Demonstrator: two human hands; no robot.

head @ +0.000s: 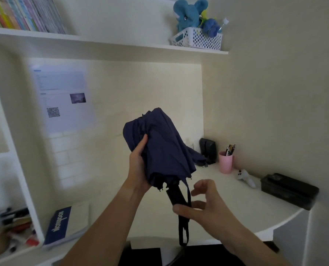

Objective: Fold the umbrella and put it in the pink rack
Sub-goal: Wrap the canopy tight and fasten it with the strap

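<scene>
A navy folding umbrella (163, 143) is held in the air over the desk, collapsed, with its canopy loose and bunched. My left hand (138, 166) grips the canopy from the left side, thumb up against the fabric. The black handle (176, 194) points down toward me, and a dark wrist strap (183, 231) dangles below it. My right hand (207, 206) is just right of the handle, blurred, with fingers spread. Its thumb lies under the handle's end, without a closed grip.
The white curved desk (236, 208) carries a pink cup of pens (225, 162), a black pouch (207, 150), a small white toy (245, 177) and a black case (288, 189). A blue book (63, 225) lies at left beside cluttered shelves (15, 223). A white basket (196, 39) sits overhead.
</scene>
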